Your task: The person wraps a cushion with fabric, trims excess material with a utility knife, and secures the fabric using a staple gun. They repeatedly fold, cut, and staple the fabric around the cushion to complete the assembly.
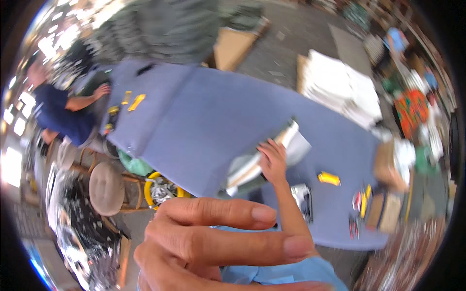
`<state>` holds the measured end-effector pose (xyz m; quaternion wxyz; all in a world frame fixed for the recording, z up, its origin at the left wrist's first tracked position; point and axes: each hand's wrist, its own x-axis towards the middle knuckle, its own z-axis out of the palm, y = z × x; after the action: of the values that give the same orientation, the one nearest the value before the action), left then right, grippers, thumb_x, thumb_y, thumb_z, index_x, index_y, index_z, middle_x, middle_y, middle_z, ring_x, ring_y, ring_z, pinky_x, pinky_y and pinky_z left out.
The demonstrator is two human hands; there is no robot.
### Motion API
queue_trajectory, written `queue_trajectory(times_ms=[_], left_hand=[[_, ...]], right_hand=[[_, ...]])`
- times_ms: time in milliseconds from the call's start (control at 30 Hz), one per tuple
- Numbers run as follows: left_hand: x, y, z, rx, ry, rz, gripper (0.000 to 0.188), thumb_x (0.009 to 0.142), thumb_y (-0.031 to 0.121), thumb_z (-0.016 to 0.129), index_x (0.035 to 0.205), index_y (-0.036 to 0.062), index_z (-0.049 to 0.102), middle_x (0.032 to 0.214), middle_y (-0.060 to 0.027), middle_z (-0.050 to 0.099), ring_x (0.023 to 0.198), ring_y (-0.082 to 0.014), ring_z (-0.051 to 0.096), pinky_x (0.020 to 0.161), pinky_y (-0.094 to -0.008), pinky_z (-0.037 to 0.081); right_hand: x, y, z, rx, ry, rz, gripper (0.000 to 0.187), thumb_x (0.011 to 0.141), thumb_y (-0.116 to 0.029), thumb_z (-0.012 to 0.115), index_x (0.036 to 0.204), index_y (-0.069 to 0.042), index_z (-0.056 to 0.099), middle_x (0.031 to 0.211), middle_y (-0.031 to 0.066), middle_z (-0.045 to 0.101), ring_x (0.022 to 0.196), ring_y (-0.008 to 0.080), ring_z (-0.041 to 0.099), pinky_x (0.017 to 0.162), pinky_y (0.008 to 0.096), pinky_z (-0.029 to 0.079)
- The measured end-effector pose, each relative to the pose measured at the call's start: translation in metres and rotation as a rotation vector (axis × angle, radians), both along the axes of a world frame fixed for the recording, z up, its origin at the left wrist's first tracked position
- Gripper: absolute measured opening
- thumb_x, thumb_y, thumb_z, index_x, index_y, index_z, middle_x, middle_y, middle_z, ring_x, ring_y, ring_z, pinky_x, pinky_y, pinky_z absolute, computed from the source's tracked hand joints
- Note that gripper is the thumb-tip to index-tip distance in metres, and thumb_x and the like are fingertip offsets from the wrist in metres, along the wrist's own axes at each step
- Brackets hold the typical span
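Note:
Close to the camera, my left hand (pixel 208 247) is raised off the table, its fingers stretched out and apart with nothing in them. My right hand (pixel 273 160) reaches over the blue-grey padded table (pixel 208 111). Its fingers lie spread on top of a long, blurred bundle (pixel 247 169) with white, brown and dark green layers; a pale translucent sheet sticks out beside it. Next to my right forearm lies a silver-and-black hand tool (pixel 303 199), partly covered by the arm. Farther right is a small yellow object (pixel 329 178) of unclear kind.
Yellow-handled tools (pixel 361 201) and red-handled pliers (pixel 354 227) lie at the table's right end, near a cardboard box (pixel 391 165). White sheets (pixel 340 87) are stacked beyond. A yellow-rimmed tub (pixel 180 191) of metal pieces, a stool (pixel 107 189) and a co-worker (pixel 68 106) are left.

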<state>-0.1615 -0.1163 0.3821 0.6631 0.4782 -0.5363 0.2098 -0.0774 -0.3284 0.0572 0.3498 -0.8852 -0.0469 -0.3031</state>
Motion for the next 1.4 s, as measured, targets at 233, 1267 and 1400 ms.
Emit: queue_trajectory(times_ms=[233,1267,1400], left_hand=[[0.004,-0.024,0.019,0.339,0.208,-0.209,0.033,0.100,0.034,0.066,0.131,0.0223,0.066,0.123,-0.0116,0.067,0.095,-0.0285,0.073,0.089,-0.0483,0.055],[0.055,-0.028,-0.122,0.700,0.747,-0.325,0.051,0.096,0.025,0.069,0.141,0.0074,0.054,0.136,-0.0168,0.062,0.123,-0.0285,0.061,0.100,-0.0418,0.052],[0.071,0.029,-0.200,0.774,1.062,0.105,0.057,0.098,0.027,0.068,0.147,0.0055,0.048,0.139,-0.0173,0.061,0.125,-0.0265,0.060,0.102,-0.0397,0.051]], right_hand=[[-0.017,-0.021,-0.005,0.063,-0.004,-0.064,0.021,0.089,-0.010,0.065,0.108,-0.012,0.075,0.122,0.0037,0.072,0.133,0.0273,0.057,0.118,0.0548,0.031],[-0.017,-0.021,-0.017,0.088,-0.023,-0.074,0.019,0.087,-0.013,0.067,0.104,-0.016,0.075,0.121,0.0010,0.072,0.133,0.0229,0.057,0.120,0.0514,0.032],[-0.019,-0.029,-0.010,0.065,-0.001,0.007,0.020,0.090,-0.014,0.065,0.108,-0.014,0.075,0.125,0.0023,0.071,0.135,0.0260,0.055,0.117,0.0516,0.033]])
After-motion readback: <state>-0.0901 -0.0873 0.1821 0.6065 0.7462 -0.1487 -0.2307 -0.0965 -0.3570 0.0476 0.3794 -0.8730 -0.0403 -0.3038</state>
